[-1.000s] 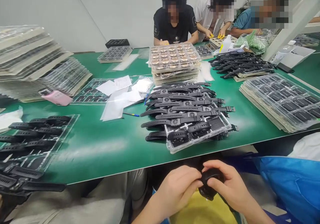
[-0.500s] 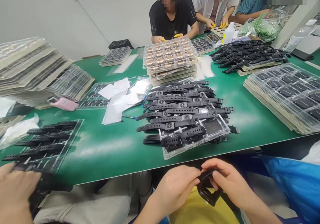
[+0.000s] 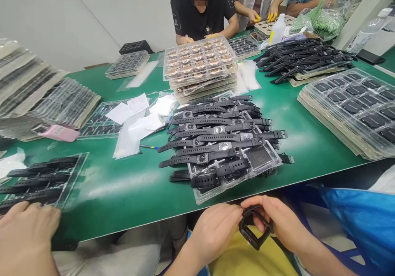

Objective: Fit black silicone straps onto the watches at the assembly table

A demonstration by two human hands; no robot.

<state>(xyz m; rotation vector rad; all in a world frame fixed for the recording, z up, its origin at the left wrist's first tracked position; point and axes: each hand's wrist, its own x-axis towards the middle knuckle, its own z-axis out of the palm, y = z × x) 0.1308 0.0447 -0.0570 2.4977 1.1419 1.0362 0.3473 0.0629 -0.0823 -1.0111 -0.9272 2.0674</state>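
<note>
Both hands meet just below the near edge of the green table [image 3: 129, 193], over my lap. My left hand [image 3: 216, 230] and my right hand [image 3: 277, 222] each grip a black smartwatch case [image 3: 254, 230], which is tilted and looks like an open square frame. Right in front of them, a clear tray [image 3: 234, 181] carries a pile of black strapped watches [image 3: 219, 138].
A co-worker's hand [image 3: 24, 239] rests at the bottom left beside a tray of black straps [image 3: 40, 177]. Stacked clear trays [image 3: 352, 107] lie right, more stacks [image 3: 200, 68] in the middle and left. People work at the far side. A blue bag [image 3: 364, 222] hangs at the right.
The view has drifted left and down. My hands have turned the watch case so its open frame shows. The co-worker's hand has come further in at the bottom left.
</note>
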